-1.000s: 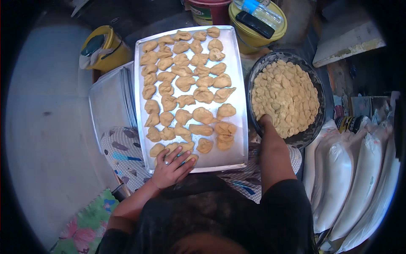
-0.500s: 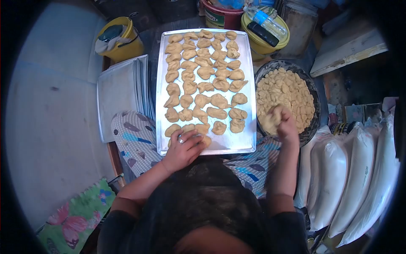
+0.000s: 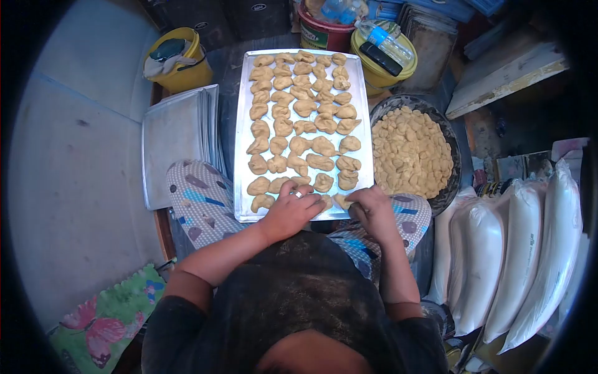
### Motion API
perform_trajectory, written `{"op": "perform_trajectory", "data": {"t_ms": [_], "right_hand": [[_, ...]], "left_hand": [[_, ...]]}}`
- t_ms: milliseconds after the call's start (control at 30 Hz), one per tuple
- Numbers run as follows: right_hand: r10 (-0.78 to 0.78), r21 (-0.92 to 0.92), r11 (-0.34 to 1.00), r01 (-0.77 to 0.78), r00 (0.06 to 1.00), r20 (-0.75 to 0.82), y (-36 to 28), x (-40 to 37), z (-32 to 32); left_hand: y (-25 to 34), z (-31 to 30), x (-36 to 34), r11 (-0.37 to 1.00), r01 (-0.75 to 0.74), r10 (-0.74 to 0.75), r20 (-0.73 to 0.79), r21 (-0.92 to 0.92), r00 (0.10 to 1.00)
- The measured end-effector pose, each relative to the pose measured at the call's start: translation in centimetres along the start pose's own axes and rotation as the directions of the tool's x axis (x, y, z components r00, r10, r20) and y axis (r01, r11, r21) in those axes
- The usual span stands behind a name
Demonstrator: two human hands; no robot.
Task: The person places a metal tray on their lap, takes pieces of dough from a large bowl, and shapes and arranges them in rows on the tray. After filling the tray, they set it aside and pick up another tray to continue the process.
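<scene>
Now, from the head view, the right hand [image 3: 375,212] has left the big dark bowl [image 3: 456,163] and come over to the tray [image 3: 243,143]. Half a second ago it was up over the bowl with dough in its fingers. Its fingertips now touch a small lump [image 3: 342,201] near the bottom right corner of the tray. The left hand [image 3: 289,215] has moved too. It was near the bottom left, and now it is by the middle of the bottom edge, so a lump [image 3: 262,202] it was hiding can be seen on its own.

To me, this looks like the last row is getting filled, and the tray is almost full. There is still lots of dough [image 3: 411,149] in the bowl, just beside the tray.

The right arm comes up from the person's side, bent at the elbow. That hand's fingers are curled down at the lump, but I can't tell if they are pinching it or have let go. The left arm slants in across the lap, palm down. Its fingers are bent low over the tray, close to another lump [image 3: 326,202]. They hide what is under them, so I can't tell if they are holding anything.
</scene>
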State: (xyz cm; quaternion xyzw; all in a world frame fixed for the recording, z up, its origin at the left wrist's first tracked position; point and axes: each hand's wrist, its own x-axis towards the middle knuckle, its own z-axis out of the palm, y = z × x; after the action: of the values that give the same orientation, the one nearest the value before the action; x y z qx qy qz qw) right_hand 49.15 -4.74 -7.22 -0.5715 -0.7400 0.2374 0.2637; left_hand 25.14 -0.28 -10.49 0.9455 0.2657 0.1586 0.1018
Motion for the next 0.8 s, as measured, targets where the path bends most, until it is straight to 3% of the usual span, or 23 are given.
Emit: {"op": "perform_trajectory", "data": {"t_ms": [167,233,300,400,467,533,667,700,733,800], "right_hand": [[-0.031,-0.050,0.998,0.028,0.998,-0.053,-0.4,-1.0,1.8],[0.073,-0.009,0.997,-0.075,0.989,-0.130,-1.9,-0.7,1.3],[0.055,-0.030,0.998,-0.059,0.992,-0.110,-1.2,-1.0,2.2],[0.074,-0.032,0.996,-0.079,0.988,-0.138,0.3,-1.2,4.0],[0.101,-0.011,0.994,-0.105,0.978,-0.184,0.6,-1.0,4.2],[0.051,-0.108,0.991,-0.074,0.978,-0.202,-0.7,-0.5,3.3],[0.015,-0.099,0.994,-0.041,0.967,-0.255,-2.0,0.8,3.4],[-0.042,-0.113,0.993,0.014,0.967,-0.253,-2.2,1.7,3.6],[-0.099,-0.128,0.989,0.068,0.963,-0.250,-2.5,2.5,3.9],[-0.184,-0.154,0.977,0.151,0.955,-0.234,-3.6,4.3,4.7]], "left_hand": [[0.3,-0.8,0.4,0.999,0.029,-0.030,-0.045,-0.022,0.999],[0.4,-1.5,0.0,0.996,0.052,-0.055,-0.051,-0.068,0.997],[0.3,-2.0,-0.8,0.994,0.055,-0.066,-0.121,-0.094,0.991],[-1.0,-1.2,-2.8,0.998,0.057,-0.057,-0.010,-0.002,0.998],[-1.0,-1.2,-3.3,0.997,0.069,-0.071,-0.040,-0.044,0.997],[-0.9,-1.6,-3.7,0.993,0.079,-0.085,-0.070,-0.087,0.994],[-2.2,-3.1,-4.1,0.971,0.241,-0.239,-0.100,0.004,0.966],[-2.8,-3.6,-3.8,0.949,0.312,-0.304,-0.119,0.053,0.945],[-3.3,-4.2,-3.5,0.928,0.367,-0.365,-0.036,0.057,0.930],[-4.2,-4.0,-3.1,0.917,0.385,-0.384,-0.034,0.102,0.923]]}}
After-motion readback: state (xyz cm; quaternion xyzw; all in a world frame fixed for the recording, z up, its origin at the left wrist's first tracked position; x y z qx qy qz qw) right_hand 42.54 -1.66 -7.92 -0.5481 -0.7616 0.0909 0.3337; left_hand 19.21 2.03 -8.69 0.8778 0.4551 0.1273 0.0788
